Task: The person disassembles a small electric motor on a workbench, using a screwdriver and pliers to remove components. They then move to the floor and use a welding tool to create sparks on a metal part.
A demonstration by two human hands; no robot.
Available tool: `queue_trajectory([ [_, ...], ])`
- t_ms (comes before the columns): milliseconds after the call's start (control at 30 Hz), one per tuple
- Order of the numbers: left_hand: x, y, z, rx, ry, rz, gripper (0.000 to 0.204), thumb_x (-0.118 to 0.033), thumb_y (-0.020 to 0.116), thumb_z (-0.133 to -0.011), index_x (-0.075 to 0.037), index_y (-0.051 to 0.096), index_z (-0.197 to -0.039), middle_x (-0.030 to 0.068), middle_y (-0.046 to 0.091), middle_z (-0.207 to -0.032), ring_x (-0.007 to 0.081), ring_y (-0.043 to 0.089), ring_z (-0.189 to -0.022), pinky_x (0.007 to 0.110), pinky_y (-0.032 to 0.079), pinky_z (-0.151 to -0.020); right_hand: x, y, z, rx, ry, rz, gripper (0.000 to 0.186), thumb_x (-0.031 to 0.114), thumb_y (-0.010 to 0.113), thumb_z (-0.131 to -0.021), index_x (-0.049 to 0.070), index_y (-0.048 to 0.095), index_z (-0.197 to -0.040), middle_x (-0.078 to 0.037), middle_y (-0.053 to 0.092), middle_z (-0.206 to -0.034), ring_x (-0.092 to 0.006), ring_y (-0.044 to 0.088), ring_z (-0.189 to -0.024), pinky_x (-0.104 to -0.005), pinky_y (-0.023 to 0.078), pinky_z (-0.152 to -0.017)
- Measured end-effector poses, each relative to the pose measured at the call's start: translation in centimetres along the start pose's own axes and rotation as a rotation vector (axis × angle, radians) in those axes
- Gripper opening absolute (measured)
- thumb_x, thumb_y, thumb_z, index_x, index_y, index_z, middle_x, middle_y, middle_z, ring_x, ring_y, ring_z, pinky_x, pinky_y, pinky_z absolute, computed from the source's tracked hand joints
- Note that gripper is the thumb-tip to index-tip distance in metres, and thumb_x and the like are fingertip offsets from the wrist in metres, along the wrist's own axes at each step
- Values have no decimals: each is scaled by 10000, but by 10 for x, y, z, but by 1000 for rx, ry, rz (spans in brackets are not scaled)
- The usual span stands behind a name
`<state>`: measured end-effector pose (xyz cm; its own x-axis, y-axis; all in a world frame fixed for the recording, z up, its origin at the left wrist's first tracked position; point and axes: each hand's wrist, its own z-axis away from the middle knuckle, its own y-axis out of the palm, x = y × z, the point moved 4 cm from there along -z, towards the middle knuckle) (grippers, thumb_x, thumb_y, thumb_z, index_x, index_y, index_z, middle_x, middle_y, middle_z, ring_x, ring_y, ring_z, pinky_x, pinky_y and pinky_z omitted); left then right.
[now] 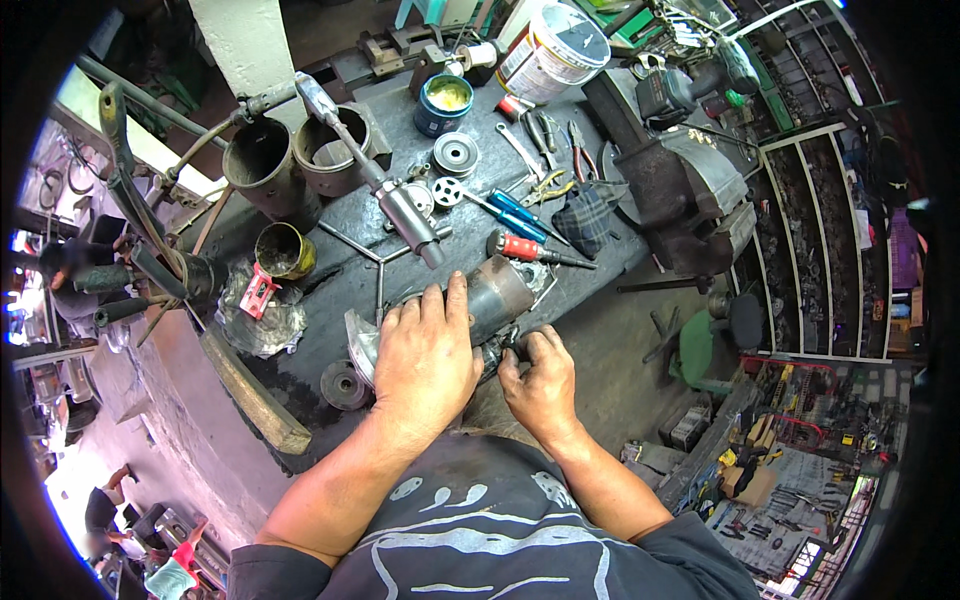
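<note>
A starter motor (502, 290), with a dark cylindrical body and a pale metal nose housing (362, 345), lies on the dark workbench close in front of me. My left hand (425, 350) rests over its middle, fingers laid across the body and holding it. At the motor's near side, my right hand (540, 385) is closed in a pinch beside some small dark parts; what lies between thumb and fingers is hidden. A small round pulley-like part (345, 385) sits by the nose housing. Just beyond the motor lies a red-handled screwdriver (518, 247).
A slide hammer (405, 215) and a three-armed wrench (378, 260) lie beyond my left hand. Two metal cylinders (258, 160), a grease tub (445, 103), blue screwdrivers (515, 215) and pliers (580, 150) stand or lie farther back. A bench vise (700, 190) is at right.
</note>
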<state>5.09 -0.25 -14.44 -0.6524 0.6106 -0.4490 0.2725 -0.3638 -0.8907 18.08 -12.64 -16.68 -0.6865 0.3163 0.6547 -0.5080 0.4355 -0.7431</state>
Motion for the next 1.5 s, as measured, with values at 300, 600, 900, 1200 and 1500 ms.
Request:
queue_trajectory([
  [300,0,3,-1,2,7,-35,949,-271,914,-770,41,525,-1578,184,680,-1342,330,684,-1247,466,524,-1091,-4,-11,-17,282,274,-60,166,40,764,-897,-47,624,-876,-235,662,-935,-476,650,-878,-528,535,-800],
  [600,0,2,-1,22,13,-18,949,-277,911,-787,55,514,-1583,195,668,-1359,343,679,-1237,471,520,-1095,20,-8,-20,239,42,194,143,27,743,-910,-34,615,-888,-248,661,-973,-505,693,-896,-574,579,-796],
  [900,-2,9,4,14,1,-64,942,-269,914,-811,47,500,-1596,190,665,-1354,349,673,-1238,484,518,-1092,6,-11,-26,381,63,195,165,56,799,-900,-47,670,-890,-253,677,-953,-502,684,-950,-559,551,-830],
  [1200,-4,2,5,15,-16,-37,960,-277,920,-824,38,474,-1613,182,664,-1322,351,685,-1221,481,541,-1057,-53,-14,-42,721,588,-486,305,157,870,-965,-68,782,-1151,-105,803,-1034,-151,703,-947,-364,585,-876],
  [1500,-5,0,2,60,-39,2,965,-268,922,-825,42,465,-1617,182,656,-1351,346,678,-1224,482,542,-1037,-48,-10,-49,825,484,-338,255,152,784,-1039,-73,789,-1160,-115,816,-976,-162,695,-907,-378,587,-869],
])
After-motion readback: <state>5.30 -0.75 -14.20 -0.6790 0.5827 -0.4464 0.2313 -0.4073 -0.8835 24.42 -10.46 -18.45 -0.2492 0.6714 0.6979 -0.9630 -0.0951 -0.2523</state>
